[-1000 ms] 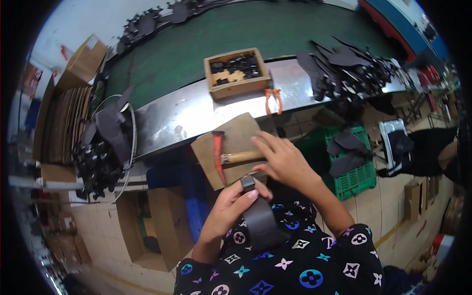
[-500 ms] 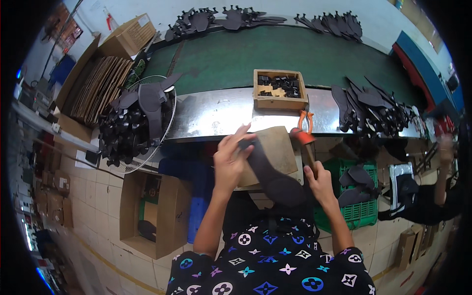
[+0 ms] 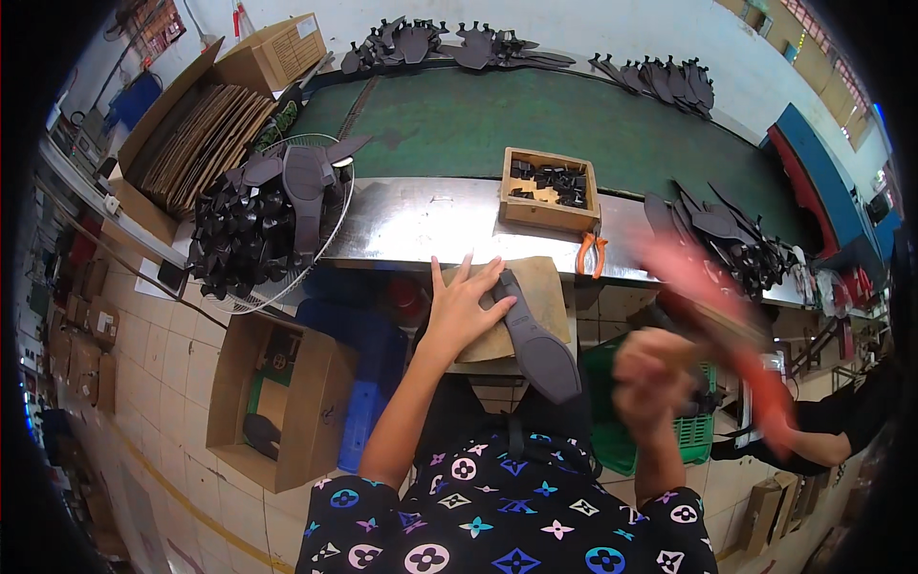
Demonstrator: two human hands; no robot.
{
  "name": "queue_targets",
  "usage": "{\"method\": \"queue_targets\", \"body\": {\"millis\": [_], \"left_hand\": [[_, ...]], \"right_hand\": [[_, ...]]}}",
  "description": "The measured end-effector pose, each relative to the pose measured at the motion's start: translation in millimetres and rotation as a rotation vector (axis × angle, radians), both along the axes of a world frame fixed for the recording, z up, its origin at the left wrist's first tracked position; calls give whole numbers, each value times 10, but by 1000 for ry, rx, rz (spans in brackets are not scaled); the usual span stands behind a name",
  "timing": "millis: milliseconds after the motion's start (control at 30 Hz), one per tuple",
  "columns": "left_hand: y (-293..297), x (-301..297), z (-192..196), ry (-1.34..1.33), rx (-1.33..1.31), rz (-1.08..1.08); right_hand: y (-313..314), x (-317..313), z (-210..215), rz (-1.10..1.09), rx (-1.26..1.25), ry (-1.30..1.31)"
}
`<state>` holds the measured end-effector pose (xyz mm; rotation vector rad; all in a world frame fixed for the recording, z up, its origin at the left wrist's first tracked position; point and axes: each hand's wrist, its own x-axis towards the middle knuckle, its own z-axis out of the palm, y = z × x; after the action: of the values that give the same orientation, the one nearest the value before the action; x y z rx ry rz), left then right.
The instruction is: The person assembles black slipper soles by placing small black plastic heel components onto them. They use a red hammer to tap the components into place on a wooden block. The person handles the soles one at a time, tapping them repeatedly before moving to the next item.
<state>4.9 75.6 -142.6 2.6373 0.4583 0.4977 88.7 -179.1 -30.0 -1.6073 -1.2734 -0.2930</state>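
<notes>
One red hammer (image 3: 703, 292), now a blur

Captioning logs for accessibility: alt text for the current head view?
Left hand rests on a dark grey shoe sole partly over a tan pad; right hand grips a blurred red-headed hammer. Beyond, on a bench, are a wooden box of small black parts and orange-handled pliers.
</notes>
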Motion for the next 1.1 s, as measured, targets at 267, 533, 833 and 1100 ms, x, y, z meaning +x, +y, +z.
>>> {"method": "queue_targets", "body": {"millis": [267,533,833,1100], "left_hand": [[67,-24,-29,6,-79,-14],[73,-23,-73,-37,-83,-5],[-659,-558,954,-114,-817,-531],[-961,-745,1191,-1,-1341,-446]], "right_hand": [[57,-92,132,-80,243,372],[135,103,-189,-157,-256,169],[298,302,-373,-176,-428,-270],[275,237,-395,318,-465,198]]}}
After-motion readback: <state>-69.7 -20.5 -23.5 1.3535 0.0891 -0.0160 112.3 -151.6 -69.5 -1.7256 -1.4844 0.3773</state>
